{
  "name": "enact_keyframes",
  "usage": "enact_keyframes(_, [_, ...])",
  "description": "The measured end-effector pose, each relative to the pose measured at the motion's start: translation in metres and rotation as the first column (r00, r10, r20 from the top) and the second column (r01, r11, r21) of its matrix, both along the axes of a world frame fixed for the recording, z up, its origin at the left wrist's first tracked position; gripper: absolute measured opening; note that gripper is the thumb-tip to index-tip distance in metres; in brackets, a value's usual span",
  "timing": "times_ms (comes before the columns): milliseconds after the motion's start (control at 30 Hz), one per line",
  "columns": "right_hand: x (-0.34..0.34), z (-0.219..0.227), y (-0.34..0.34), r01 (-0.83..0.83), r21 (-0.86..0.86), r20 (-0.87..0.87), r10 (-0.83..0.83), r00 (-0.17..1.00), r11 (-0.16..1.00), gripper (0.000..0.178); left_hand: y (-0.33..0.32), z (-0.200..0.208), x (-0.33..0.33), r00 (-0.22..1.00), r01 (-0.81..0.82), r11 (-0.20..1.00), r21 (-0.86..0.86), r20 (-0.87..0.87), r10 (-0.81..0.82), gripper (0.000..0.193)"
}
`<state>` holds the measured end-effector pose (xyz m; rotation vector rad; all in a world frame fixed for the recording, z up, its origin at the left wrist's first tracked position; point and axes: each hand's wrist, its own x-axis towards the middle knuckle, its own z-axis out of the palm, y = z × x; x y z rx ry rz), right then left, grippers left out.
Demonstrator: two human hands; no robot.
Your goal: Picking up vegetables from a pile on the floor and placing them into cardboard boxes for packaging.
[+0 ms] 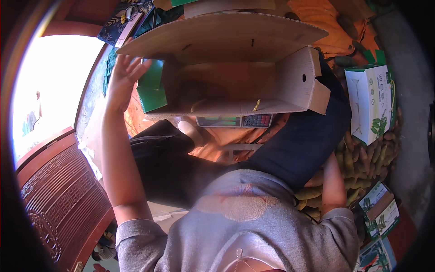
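An opened cardboard box [226, 84] stands in front of my knees, its long lid flap raised at the far side and a green side flap [152, 86] at its left. Yellow cord [257, 105] shows at its near wall. The part of the inside that I see is bare brown cardboard. My left hand [124, 77] is at the box's far left corner, fingers apart, next to the lid flap; whether it touches cannot be told. My right forearm [334, 183] goes down beside my right thigh, which hides the hand, next to a pile of long greenish-brown vegetables [367, 158].
Beneath the box's near edge shows a digital scale [240, 121] with a keypad. A white and green carton [369, 102] stands at the right, with another printed carton [380, 211] nearer. Orange cloth [324, 25] covers the ground. A carved wooden seat [63, 195] is at the left.
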<state>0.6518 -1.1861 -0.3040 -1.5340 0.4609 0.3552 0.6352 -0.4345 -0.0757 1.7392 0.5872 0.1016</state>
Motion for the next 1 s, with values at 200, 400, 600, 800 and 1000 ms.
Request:
enact_keyframes(200, [0.005, 0.094, -0.007, -0.007, -0.102, 0.085, 0.016, 0.996, 0.995, 0.071, -0.003, -0.017, -0.009, 0.998, 0.044, 0.981, -0.191, -0.031, -0.050, 0.062])
enact_keyframes(400, [0.042, 0.267, 0.095, -0.211, 0.320, 0.314, 0.107, 0.943, 0.923, 0.082, 0.011, -0.038, -0.023, 0.997, 0.055, 0.985, -0.161, -0.047, -0.063, 0.041])
enact_keyframes(600, [0.081, 0.357, 0.252, -0.724, -0.211, 0.289, 0.750, 0.595, 0.656, 0.095, 0.005, -0.024, -0.023, 0.993, 0.107, 0.993, -0.056, -0.040, -0.109, 0.039])
enact_keyframes(800, [0.107, 0.309, 0.417, -0.920, -0.392, -0.019, 1.000, 0.012, 0.004, 0.071, 0.000, -0.016, -0.023, 0.986, 0.125, 0.991, -0.050, -0.105, -0.130, 0.041])
enact_keyframes(1000, [0.111, 0.168, 0.502, -0.732, -0.564, -0.457, 0.883, -0.109, -0.382, 0.100, -0.003, 0.000, -0.014, 0.970, 0.047, 0.999, -0.001, 0.237, -0.045, 0.035])
